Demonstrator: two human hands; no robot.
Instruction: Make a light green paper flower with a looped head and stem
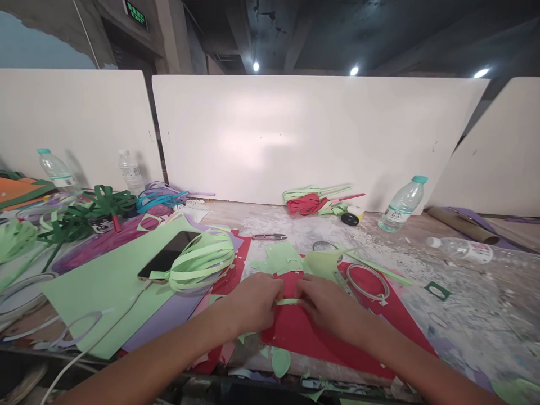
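Between my two hands a narrow light green paper strip (287, 302) is stretched level above a red paper sheet (312, 334). My left hand (258, 301) pinches its left end, and my right hand (323, 301) pinches the other. Just beyond my hands lie light green paper scraps (283, 257) and a curled green piece (321, 263). To the left, a looped bundle of light green strips (202, 261) rests partly on a phone (169, 256). A roll of clear tape (368, 281) lies to the right of my right hand.
Small snips (269, 237) lie behind the scraps. Red and green paper loops (306, 202) sit near the white partition (261, 129). A water bottle (403, 205) stands at right; another bottle (468, 249) lies on its side. A white cable (105, 332) crosses green sheets (105, 270) at left.
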